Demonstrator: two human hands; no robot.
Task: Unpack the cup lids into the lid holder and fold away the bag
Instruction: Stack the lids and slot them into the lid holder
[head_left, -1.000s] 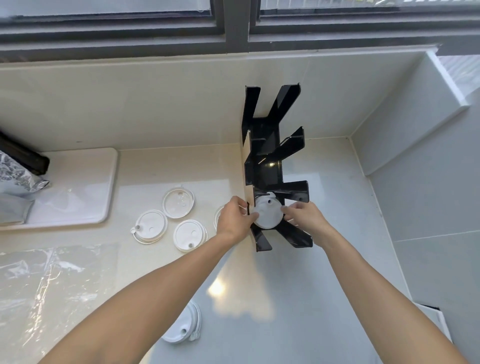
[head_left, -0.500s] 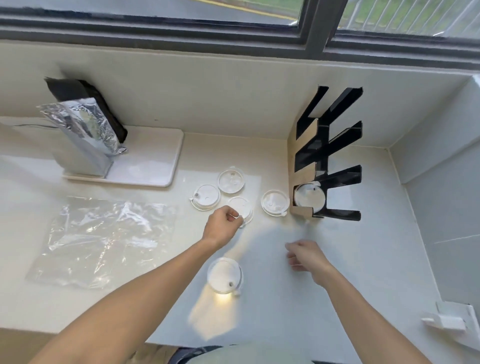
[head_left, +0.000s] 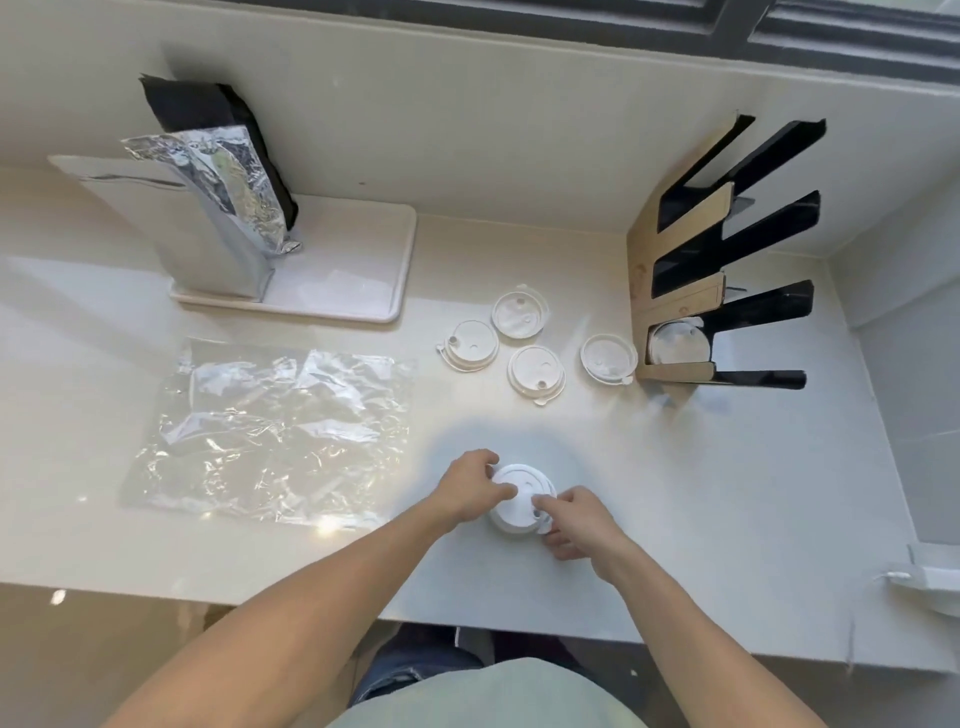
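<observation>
At the worktop's (head_left: 727, 493) near edge, our left hand (head_left: 467, 488) and right hand (head_left: 576, 522) pinched a small lid stack (head_left: 519, 501); nested lids could stick, and a loose grip might drop several short of the holder (head_left: 722, 291).

Café prep counter (head_left: 675, 519), black lid holder (head_left: 748, 317), foil pouch (head_left: 218, 208)

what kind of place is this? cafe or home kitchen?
Likely a cafe or drinks prep counter, though that can't be confirmed. Clues: a black slotted lid holder with lids in its lowest slot, loose takeaway cup lids on the counter, and a foil bag on a tray under a window.
</observation>
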